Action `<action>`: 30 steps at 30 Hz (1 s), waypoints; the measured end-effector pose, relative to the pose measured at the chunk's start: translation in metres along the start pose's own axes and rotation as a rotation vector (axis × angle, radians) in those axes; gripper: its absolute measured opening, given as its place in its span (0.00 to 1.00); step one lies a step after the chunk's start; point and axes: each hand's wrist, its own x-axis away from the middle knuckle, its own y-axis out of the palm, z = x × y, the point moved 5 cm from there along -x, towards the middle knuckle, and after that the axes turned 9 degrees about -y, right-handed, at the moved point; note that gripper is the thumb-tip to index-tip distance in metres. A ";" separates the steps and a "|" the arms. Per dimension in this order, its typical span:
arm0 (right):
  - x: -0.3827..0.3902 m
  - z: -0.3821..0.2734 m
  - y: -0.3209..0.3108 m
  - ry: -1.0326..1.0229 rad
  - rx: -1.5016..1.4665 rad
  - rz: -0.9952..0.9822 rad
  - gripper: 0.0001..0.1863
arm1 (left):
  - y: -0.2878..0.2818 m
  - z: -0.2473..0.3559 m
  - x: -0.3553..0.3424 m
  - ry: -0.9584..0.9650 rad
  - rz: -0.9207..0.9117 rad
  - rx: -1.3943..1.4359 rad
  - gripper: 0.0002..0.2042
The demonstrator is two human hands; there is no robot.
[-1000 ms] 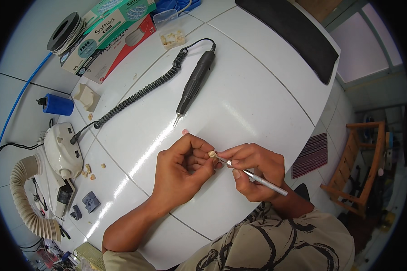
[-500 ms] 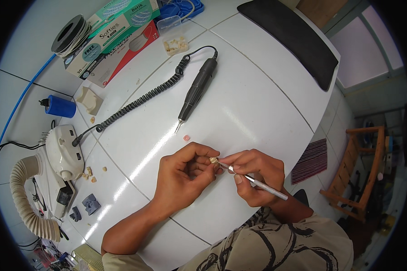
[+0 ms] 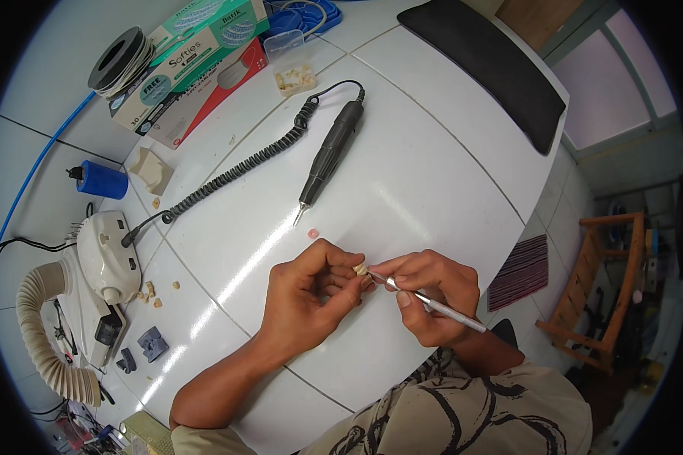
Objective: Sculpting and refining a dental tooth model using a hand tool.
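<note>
Cream piece (image 3: 360, 269): small, lumpy, pale yellowish, at your left fingertips above the white table (image 3: 425, 152).
Left hand (image 3: 303, 296): your thumb and forefinger pinch the cream piece.
Right hand (image 3: 442, 292): your fingers grasp the silver tool (image 3: 457, 315), slim and straight, its tip at the piece.

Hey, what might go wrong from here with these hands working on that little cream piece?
The slim silver tool in the right hand points toward the left hand, so a slip might nick it. The small cream piece is pinched at the fingertips and could pop loose under pressure. The small pink piece lies loose just beyond the left hand, which might knock it away.
</note>
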 end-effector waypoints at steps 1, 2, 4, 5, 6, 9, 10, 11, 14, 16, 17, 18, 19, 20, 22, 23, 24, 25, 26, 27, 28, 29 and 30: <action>0.000 0.000 -0.001 0.000 0.001 0.000 0.05 | -0.001 -0.001 0.000 0.046 -0.004 -0.037 0.08; 0.000 -0.001 -0.001 -0.010 0.006 -0.012 0.06 | -0.001 -0.001 0.000 0.092 -0.008 -0.075 0.09; -0.001 -0.003 -0.002 -0.020 0.010 -0.024 0.06 | -0.001 -0.001 0.000 0.114 -0.009 -0.076 0.09; -0.001 -0.004 -0.002 -0.020 0.000 -0.019 0.06 | -0.001 0.000 0.000 0.136 -0.009 -0.077 0.09; -0.002 -0.004 -0.002 -0.021 -0.010 -0.014 0.06 | -0.001 0.000 0.000 0.135 -0.009 -0.078 0.09; -0.002 -0.004 -0.001 -0.033 -0.025 -0.023 0.07 | -0.001 0.003 0.002 0.185 -0.010 -0.109 0.09; -0.003 -0.004 -0.002 -0.032 -0.024 -0.023 0.07 | -0.001 0.003 0.002 0.177 -0.005 -0.103 0.08; -0.003 -0.005 -0.001 -0.026 -0.030 -0.047 0.06 | -0.001 0.002 0.002 0.170 -0.001 -0.097 0.08; -0.003 -0.005 0.000 -0.021 -0.039 -0.067 0.05 | -0.002 0.001 0.002 0.164 -0.019 -0.112 0.08; -0.002 -0.005 0.000 -0.021 -0.043 -0.063 0.05 | -0.001 0.002 0.002 0.168 -0.015 -0.117 0.08; -0.003 -0.005 0.000 -0.023 -0.043 -0.066 0.05 | -0.001 0.002 0.002 0.172 -0.010 -0.121 0.08; -0.003 -0.005 0.000 -0.026 -0.043 -0.069 0.05 | -0.001 0.002 0.002 0.172 -0.010 -0.121 0.08; -0.003 -0.005 0.000 -0.025 -0.044 -0.069 0.05 | -0.001 0.002 0.002 0.177 -0.008 -0.125 0.08; -0.003 -0.005 0.000 -0.024 -0.043 -0.068 0.05 | -0.002 0.001 0.002 0.183 -0.005 -0.128 0.08; -0.003 -0.005 0.000 -0.022 -0.041 -0.067 0.05 | -0.001 0.000 0.001 0.183 -0.003 -0.121 0.08; -0.004 -0.005 0.000 -0.027 -0.041 -0.066 0.05 | -0.002 -0.001 0.001 0.184 -0.002 -0.113 0.08; -0.004 -0.006 0.000 -0.032 -0.041 -0.064 0.05 | -0.002 0.000 0.001 0.184 -0.002 -0.113 0.08; -0.004 -0.006 0.000 -0.032 -0.041 -0.065 0.05 | -0.002 0.001 0.001 0.188 -0.008 -0.122 0.08; -0.004 -0.005 -0.001 -0.016 -0.023 -0.067 0.05 | -0.001 0.001 0.001 0.192 -0.014 -0.130 0.08; -0.003 -0.005 -0.002 0.000 -0.006 -0.069 0.05 | -0.002 0.001 0.001 0.192 -0.014 -0.130 0.08; -0.003 -0.005 -0.002 0.000 -0.005 -0.069 0.05 | -0.002 0.000 0.001 0.195 -0.014 -0.135 0.08; -0.003 -0.005 -0.001 -0.006 -0.006 -0.068 0.05 | -0.002 0.000 0.001 0.198 -0.014 -0.139 0.08; -0.003 -0.005 -0.001 -0.012 -0.008 -0.066 0.05 | -0.001 0.001 0.001 0.197 -0.014 -0.139 0.08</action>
